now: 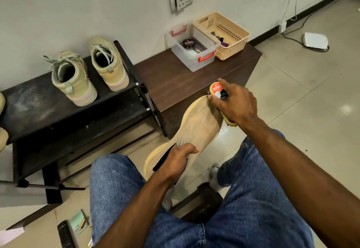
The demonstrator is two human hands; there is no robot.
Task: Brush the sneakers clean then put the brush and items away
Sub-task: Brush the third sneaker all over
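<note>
From the head view, the sneaker (194, 129) lies tilted across the space between the knees, its long axis running from the heel low and near the body up and away to the toe, which points toward the dark brown worktop (175, 80). The left hand (179, 160) grips it at the collar end, fingers curled over the opening and thumb along the knit upper, so that end is fixed and the toe end hangs free in the air. The right hand (233, 105) is wrapped over the back of the brush (220, 92), whose yellow bristles show under the palm and press against the toe's right side. The brush thus sits at the far end of the shoe's axis, so a stroke, as I judge it, would be drawn back along that axis toward the holding hand. Beyond the toe on the worktop stand a clear box (194, 49), holding a polish tin (189, 43), and just beside it a beige basket (224, 33); both lie forward of the right hand, nearer to it than to the left. A second pair of shoes (89, 72) rests on the black rack (39, 107) to the left.
</note>
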